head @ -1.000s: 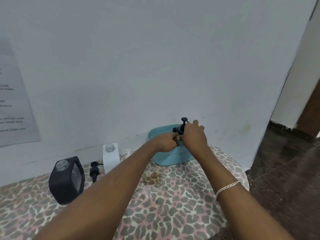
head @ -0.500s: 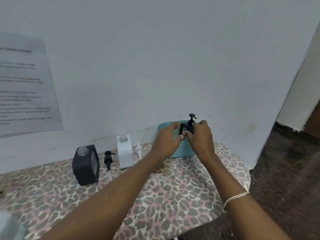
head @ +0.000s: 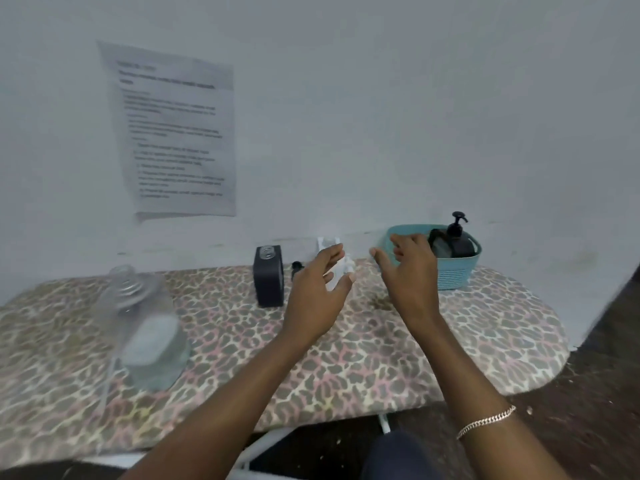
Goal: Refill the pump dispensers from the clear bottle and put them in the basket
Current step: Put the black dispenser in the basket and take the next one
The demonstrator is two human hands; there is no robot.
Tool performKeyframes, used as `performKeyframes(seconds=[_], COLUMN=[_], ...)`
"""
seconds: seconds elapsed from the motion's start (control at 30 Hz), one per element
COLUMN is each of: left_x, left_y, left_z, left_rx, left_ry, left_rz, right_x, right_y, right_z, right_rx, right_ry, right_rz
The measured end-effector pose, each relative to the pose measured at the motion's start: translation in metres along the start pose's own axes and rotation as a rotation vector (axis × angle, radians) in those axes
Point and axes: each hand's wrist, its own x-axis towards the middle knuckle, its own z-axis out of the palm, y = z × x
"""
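A black pump dispenser (head: pixel 455 242) with its pump on stands inside the teal basket (head: pixel 457 271) at the back right. A second black dispenser body (head: pixel 268 280), without a pump, stands near the wall; its black pump (head: pixel 296 266) lies beside it. A white dispenser (head: pixel 327 244) and a white pump (head: pixel 348 265) are partly hidden behind my left hand (head: pixel 317 292). The clear bottle (head: pixel 145 327), uncapped, stands at the front left. My right hand (head: pixel 410 271) hovers left of the basket. Both hands hold nothing, fingers spread.
The board's leopard-print cover (head: pixel 381 355) ends in a rounded edge at the right, with dark floor (head: pixel 588 393) beyond it. A printed paper sheet (head: pixel 176 133) hangs on the white wall behind the board.
Both hands have let go of the black pump dispenser, which stays in the basket, and have drawn back to the left. The view has swung left, so the clear bottle now shows.
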Motion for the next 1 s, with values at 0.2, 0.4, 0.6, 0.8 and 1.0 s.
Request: performKeyframes(seconds=[0.2,0.4,0.6,0.8,1.0], left_x=[-0.042,-0.07,-0.09,-0.105,-0.119], left_y=[-0.012,-0.021,-0.026,-0.03,-0.028], left_z=[-0.064,-0.111,-0.137,-0.15,-0.161], left_rx=[0.077,0.096,0.103,0.099,0.08], left_ry=[0.134,0.243,0.277,0.289,0.33], left_rz=[-0.07,-0.13,-0.174,-0.185,-0.182], right_x=[-0.04,-0.068,-0.08,-0.078,-0.081], right_y=[-0.055,-0.093,-0.108,-0.111,-0.109], right_z=[0.051,0.112,0.156,0.179,0.178], right_rx=[0.129,0.152,0.154,0.156,0.194], right_ry=[-0.111,-0.261,-0.341,-0.31,-0.319], right_rz=[-0.047,0.06,0.21,0.301,0.323])
